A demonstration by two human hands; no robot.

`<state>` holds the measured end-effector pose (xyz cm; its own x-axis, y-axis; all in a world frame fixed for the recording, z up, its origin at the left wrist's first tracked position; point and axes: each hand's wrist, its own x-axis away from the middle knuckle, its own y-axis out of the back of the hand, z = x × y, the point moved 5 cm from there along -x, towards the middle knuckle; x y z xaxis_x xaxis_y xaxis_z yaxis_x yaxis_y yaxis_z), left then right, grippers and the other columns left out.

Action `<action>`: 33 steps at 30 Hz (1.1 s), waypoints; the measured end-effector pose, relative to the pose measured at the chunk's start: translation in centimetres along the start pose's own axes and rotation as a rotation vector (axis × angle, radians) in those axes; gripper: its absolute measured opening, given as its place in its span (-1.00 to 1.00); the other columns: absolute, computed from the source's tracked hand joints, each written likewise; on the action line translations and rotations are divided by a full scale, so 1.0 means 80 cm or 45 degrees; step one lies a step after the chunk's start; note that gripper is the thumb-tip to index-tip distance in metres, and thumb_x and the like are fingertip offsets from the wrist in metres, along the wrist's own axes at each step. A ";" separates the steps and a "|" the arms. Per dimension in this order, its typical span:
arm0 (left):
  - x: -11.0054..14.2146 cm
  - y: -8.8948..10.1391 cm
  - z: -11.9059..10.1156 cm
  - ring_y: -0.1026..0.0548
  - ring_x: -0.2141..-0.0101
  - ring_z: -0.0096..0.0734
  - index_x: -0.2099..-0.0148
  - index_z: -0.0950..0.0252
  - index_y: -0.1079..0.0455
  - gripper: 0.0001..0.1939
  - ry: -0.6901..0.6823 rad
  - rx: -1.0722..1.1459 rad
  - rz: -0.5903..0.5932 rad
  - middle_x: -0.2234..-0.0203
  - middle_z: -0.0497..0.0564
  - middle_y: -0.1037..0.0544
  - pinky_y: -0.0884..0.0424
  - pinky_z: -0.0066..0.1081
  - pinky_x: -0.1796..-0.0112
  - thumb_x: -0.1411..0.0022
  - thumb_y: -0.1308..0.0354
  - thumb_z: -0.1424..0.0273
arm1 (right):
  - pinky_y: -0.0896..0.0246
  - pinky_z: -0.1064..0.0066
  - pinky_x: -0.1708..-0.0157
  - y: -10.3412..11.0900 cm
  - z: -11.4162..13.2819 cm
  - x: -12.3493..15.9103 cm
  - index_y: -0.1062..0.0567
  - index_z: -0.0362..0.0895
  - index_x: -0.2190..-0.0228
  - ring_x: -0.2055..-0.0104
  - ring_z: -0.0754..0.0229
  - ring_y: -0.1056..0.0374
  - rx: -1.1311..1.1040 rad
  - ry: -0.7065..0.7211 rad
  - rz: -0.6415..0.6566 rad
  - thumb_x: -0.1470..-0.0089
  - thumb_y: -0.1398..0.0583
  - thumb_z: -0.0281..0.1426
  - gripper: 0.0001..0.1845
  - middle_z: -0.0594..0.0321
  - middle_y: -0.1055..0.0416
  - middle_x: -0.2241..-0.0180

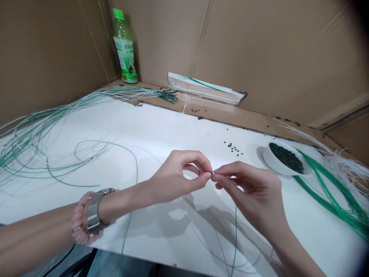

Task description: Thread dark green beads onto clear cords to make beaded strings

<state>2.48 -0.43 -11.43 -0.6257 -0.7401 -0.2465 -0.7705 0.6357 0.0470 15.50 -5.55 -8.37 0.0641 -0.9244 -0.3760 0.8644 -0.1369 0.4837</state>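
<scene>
My left hand (184, 173) and my right hand (253, 188) meet fingertip to fingertip above the white table. Thumb and index finger are pinched together on each. Between the tips shows a tiny dark piece (212, 173) that looks like a bead. A thin green cord (236, 234) hangs down from behind my right hand; where it enters the fingers is hidden. Another green cord (136, 165) loops over the table and passes behind my left forearm. On the right stands a white bowl (269, 164) filled with small dark green beads (285, 157).
Green and white cords (34, 146) spread over the left side, with dark beaded ends (168, 95) at the back. Loose beads (233, 148) lie beyond my hands. Green cord bundles (331, 200) lie at right. A green bottle (125, 54) stands against the cardboard wall (245, 46).
</scene>
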 end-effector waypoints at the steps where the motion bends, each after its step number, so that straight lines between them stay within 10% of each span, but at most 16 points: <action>1: 0.000 0.000 0.001 -0.41 0.37 -0.57 0.36 0.34 -0.36 -0.97 0.011 0.012 0.000 0.43 -0.08 -0.45 -0.38 -0.49 0.22 -0.13 -0.12 0.53 | -0.30 0.69 0.53 -0.001 -0.001 0.000 -0.50 -0.09 0.47 0.54 0.45 -0.34 0.003 -0.003 0.001 0.03 -0.26 -0.53 -0.90 0.41 -0.46 0.52; 17: -0.001 -0.002 0.021 -0.45 0.40 -0.61 0.34 0.31 -0.44 -0.93 0.282 0.585 -0.073 0.46 -0.10 -0.47 -0.39 -0.55 0.27 -0.11 -0.22 0.42 | -0.37 0.66 0.59 0.001 -0.005 -0.002 -0.53 -0.10 0.52 0.57 0.37 -0.39 -0.281 -0.172 -0.192 0.09 -0.30 -0.50 -0.92 0.34 -0.46 0.55; 33: -0.001 0.002 0.008 -0.44 0.32 -0.53 0.37 0.32 -0.41 -0.95 0.166 0.453 -0.051 0.39 -0.05 -0.47 -0.36 -0.49 0.23 -0.11 -0.20 0.44 | -0.37 0.60 0.55 0.000 -0.014 -0.003 -0.54 -0.08 0.50 0.53 0.35 -0.38 -0.439 -0.300 -0.124 0.09 -0.32 -0.44 -0.96 0.33 -0.45 0.56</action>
<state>2.47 -0.12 -12.00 -0.6238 -0.7731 -0.1150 -0.7185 0.6251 -0.3050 16.06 -4.91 -9.13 -0.1071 -0.9746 -0.1964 0.9794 -0.1374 0.1477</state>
